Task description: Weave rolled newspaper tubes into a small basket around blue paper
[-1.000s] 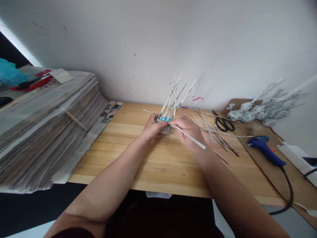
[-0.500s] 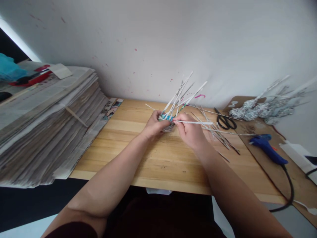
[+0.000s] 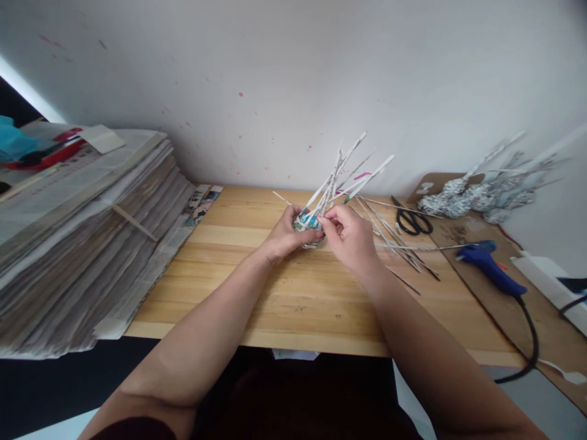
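A small woven piece of rolled newspaper (image 3: 310,237), with blue and green print on it, sits over the table in front of me. Several paper strips (image 3: 336,177) stick up out of it, leaning right. My left hand (image 3: 288,233) is closed around the left side of the piece, thumb along the front. At its right edge my right hand (image 3: 349,235) is closed in a pinch of thumb and index finger on a paper strip among the weave; much of that strip is hidden by the fingers. Loose thin paper tubes (image 3: 398,238) lie just right of my right hand.
Black-handled scissors (image 3: 413,221) and a blue hot glue gun (image 3: 493,267) with a black cord lie at right, the gun on brown cardboard (image 3: 463,263). Behind are several woven paper pieces (image 3: 458,198). A tall newspaper stack (image 3: 87,238) stands at left, a wall behind.
The white strip that stretched rightward across my right hand no longer shows there. My right hand has stayed at the weave's edge. The whole view has shifted slightly.
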A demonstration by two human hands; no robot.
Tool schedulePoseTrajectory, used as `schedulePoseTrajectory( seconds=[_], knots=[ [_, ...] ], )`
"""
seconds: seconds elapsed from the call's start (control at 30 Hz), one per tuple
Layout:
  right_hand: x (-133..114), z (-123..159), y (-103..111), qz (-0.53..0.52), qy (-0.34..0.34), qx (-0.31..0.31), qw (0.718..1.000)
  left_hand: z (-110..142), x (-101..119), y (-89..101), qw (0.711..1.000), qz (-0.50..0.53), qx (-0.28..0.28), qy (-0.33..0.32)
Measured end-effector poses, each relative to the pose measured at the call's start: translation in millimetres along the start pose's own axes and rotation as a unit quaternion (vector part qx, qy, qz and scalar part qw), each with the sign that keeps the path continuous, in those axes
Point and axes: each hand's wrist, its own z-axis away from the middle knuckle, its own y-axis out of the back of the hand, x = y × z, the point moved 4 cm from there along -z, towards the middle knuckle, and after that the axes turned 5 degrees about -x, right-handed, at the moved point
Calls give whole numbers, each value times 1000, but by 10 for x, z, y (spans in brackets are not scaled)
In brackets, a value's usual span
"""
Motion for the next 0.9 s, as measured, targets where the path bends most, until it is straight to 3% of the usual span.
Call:
schedulePoseTrajectory(
  seconds=[0.13, 0.3, 0.33, 0.47, 0.53, 0.7, 0.9],
  knots=[
    [-17, 4, -3, -11, -9, -5, 1000, -7, -60, 2, 1000, -14, 24, 5],
    [-270, 66, 171, 7, 56, 78, 995, -15, -39, 51, 996, 51, 71, 17],
    [-308, 82, 182, 6, 57, 70, 996, -17, -23, 62, 994, 75, 77, 19],
    [-255, 106, 40, -49, -21, -55, 997, -33, 45, 88, 983, 166, 78, 23],
    [-147, 90, -42, -88, -74, -76, 990, -39, 64, 92, 978, 196, 69, 22],
    [68, 14, -114, -275, -190, -22, 942, -32, 71, 84, 979, 196, 56, 24],
    [13, -25, -89, -333, -190, -6, 924, -8, 89, 44, 981, 187, 34, 38]
  ],
)
